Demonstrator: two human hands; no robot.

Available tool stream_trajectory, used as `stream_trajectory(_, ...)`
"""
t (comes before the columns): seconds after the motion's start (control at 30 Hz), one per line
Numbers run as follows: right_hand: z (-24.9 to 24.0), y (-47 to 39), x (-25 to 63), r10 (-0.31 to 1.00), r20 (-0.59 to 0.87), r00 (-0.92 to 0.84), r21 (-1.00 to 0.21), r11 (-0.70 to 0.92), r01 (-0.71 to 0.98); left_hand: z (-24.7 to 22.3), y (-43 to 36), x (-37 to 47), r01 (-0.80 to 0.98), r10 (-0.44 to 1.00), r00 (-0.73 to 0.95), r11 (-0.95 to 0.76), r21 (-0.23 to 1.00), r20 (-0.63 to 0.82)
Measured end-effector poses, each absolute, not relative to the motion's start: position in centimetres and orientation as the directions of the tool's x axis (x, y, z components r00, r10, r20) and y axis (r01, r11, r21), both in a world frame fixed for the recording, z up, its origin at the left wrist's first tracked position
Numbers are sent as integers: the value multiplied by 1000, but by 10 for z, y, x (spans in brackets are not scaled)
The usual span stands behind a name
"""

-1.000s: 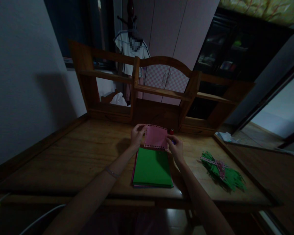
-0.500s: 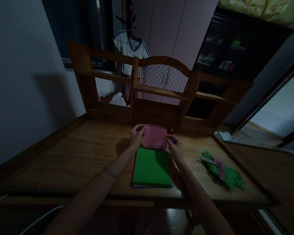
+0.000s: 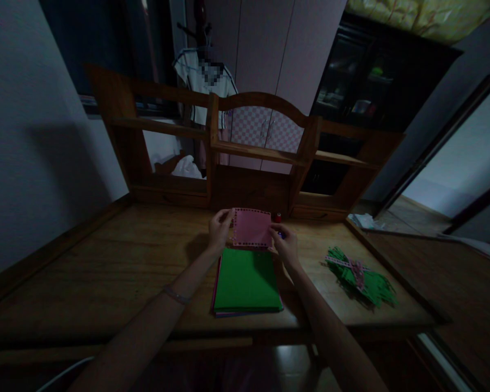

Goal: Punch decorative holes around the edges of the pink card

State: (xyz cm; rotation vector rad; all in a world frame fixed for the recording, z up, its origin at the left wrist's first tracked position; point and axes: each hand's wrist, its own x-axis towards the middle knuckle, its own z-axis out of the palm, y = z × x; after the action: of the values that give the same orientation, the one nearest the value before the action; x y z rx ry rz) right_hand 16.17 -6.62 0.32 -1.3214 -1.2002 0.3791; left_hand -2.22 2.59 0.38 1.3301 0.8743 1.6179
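A pink paper sheet [image 3: 252,227] with rows of small holes along its edges is held up between my two hands. My left hand [image 3: 219,231] pinches its upper left corner. At the right edge, my right hand [image 3: 285,241] has its fingers closed on the same sheet. Just below lies a stack of coloured paper [image 3: 248,280] with a green sheet on top. Behind my right hand stand a small red object [image 3: 278,218] and a blue one, partly hidden by the fingers.
To the right on the wooden desk [image 3: 147,261] is a pile of green paper strips [image 3: 365,280] with pink punched strips on top. A wooden shelf unit [image 3: 253,155] rises along the desk's back edge. A raised rim borders the right side.
The whole view has shifted slightly, so desk and hands appear farther left. Both hands keep their hold on the pink sheet, which has hardly moved over the desk.
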Motion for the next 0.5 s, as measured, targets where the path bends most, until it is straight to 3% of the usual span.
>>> stream_trajectory(0.5, 2, -66, 161, 854, 337, 397, -915, 199, 350, 1, 28, -24, -100, 894, -117, -444, 890, 433)
